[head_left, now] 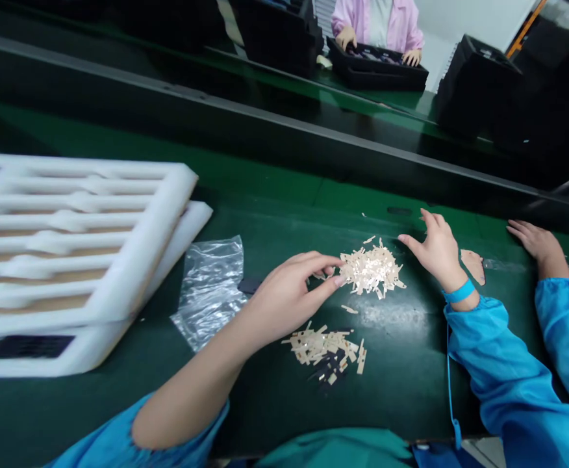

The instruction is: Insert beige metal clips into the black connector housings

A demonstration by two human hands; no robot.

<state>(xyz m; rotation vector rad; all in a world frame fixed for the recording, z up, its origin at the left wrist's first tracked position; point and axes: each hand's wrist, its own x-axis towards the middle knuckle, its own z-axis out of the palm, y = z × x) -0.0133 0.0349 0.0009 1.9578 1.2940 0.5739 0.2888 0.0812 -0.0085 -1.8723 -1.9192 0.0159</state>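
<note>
A heap of small, flat, cream-coloured pieces point(371, 270) lies on the dark green table, too small to tell their kind. My left hand point(297, 289) is at the heap's left edge, thumb and forefinger apart with their tips against the outer pieces. Just right of the heap, my right hand point(433, 247) hovers or rests with thumb and fingers spread, holding nothing. It wears a blue wrist strap point(460, 292) with a cord hanging down. A second, looser pile of cream pieces point(321, 344) mixed with black ones point(330, 367) lies nearer my body.
White foam trays point(167, 195) are stacked at left, beside a clear plastic bag point(214, 286). A co-worker's hand point(538, 247) lies on the table at right, near a beige piece point(473, 266). Behind the dark rail point(265, 114), another person handles a black tray point(382, 75).
</note>
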